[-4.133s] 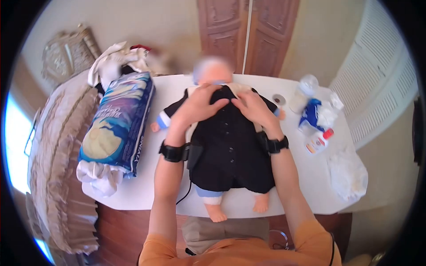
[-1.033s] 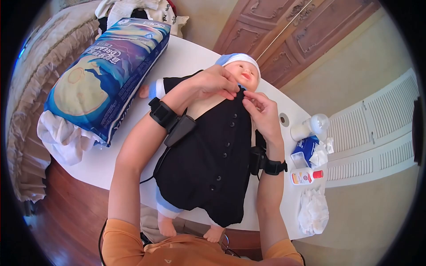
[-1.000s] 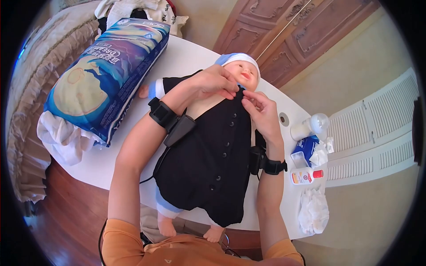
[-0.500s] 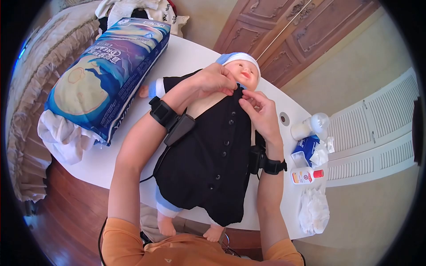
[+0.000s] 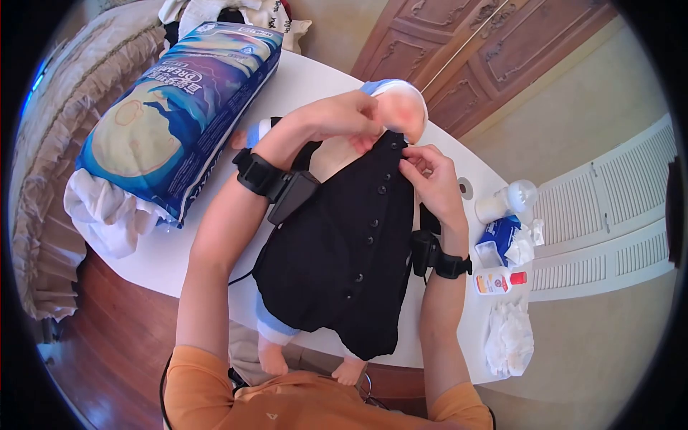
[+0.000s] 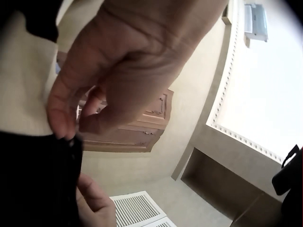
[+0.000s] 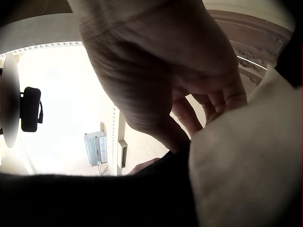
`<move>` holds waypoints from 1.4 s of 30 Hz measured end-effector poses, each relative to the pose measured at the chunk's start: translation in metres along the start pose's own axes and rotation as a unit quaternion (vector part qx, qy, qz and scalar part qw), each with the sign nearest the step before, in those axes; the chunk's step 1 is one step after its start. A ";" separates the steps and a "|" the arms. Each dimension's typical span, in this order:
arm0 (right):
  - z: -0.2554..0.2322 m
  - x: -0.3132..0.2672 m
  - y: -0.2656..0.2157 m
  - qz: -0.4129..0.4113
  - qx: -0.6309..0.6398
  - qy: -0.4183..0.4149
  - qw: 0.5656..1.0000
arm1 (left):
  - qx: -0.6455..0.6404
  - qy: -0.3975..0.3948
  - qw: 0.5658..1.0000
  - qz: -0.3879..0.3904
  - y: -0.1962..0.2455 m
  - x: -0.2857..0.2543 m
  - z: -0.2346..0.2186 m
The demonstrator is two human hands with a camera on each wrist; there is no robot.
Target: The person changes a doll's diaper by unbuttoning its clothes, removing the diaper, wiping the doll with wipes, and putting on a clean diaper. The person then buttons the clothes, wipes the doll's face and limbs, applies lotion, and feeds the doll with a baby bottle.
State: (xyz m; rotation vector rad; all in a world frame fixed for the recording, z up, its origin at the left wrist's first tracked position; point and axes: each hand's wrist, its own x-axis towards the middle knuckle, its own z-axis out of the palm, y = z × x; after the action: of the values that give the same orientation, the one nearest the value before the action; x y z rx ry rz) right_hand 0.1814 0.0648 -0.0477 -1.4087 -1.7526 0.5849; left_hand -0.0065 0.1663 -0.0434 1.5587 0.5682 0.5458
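Note:
A baby doll [image 5: 401,118] in a blue and white hat lies on its back on a white table [image 5: 165,269]. Over its body is a black buttoned baby garment [image 5: 308,251] with a cream part [image 5: 331,159] at the chest and a row of dark buttons. My left hand [image 5: 344,118] pinches the garment's upper edge below the doll's chin; the left wrist view shows the fingertips [image 6: 61,130] on the black edge. Opposite it, my right hand [image 5: 436,178] pinches the front beside the top button [image 5: 394,145]. In the right wrist view, black cloth hides its thumb tip.
To the left stands a large blue diaper pack [image 5: 172,115] with white cloth [image 5: 107,215] at its end. Along the right edge are a baby bottle [image 5: 505,201], a blue wipes pack [image 5: 499,233], a red-capped lotion bottle [image 5: 494,281] and a crumpled diaper [image 5: 509,340].
From lying near the doll's shoulders, both hands have come together at the collar. Since half a second ago the left fingertips have drawn slightly left, and the top button shows. The head view has shifted.

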 end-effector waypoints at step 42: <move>0.010 -0.004 -0.013 -0.011 -0.051 0.035 0.998 | 0.047 0.007 0.999 -0.001 0.006 0.001 0.018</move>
State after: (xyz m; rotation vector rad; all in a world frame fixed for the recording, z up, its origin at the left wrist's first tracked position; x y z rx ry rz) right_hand 0.1656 0.0586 -0.0447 -1.4602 -1.7611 0.4327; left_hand 0.0057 0.1528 -0.0387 1.6435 0.6130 0.5353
